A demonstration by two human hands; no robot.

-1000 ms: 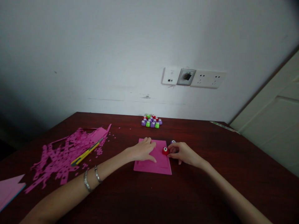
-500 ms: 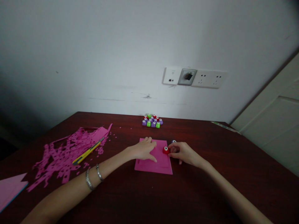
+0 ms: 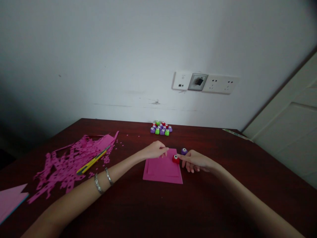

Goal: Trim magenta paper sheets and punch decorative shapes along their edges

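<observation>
On a sheet of pink paper [image 3: 162, 173], a small red craft punch [image 3: 175, 160] sits at the right edge. My right hand [image 3: 196, 160] is just right of it, its index finger stretched out to touch the punch and the other fingers loosely bent and apart. Behind that hand stands a purple craft punch [image 3: 184, 151]. Over the paper's upper left part is my left hand [image 3: 155, 150], its fingers bent and pressed together near the top edge. Whatever those fingers may hold is hidden.
Several coloured punches [image 3: 160, 128] are grouped against the wall. On the left lie pink paper scraps [image 3: 71, 158] with a yellow utility knife [image 3: 91, 163] on them. More pink sheets [image 3: 11, 200] are at the left edge. Wall sockets [image 3: 220, 84] are above the table.
My left hand has lifted from lying spread on the paper, and its fingers have closed. My right hand has loosened its grasp of the red punch and stretched out its index finger.
</observation>
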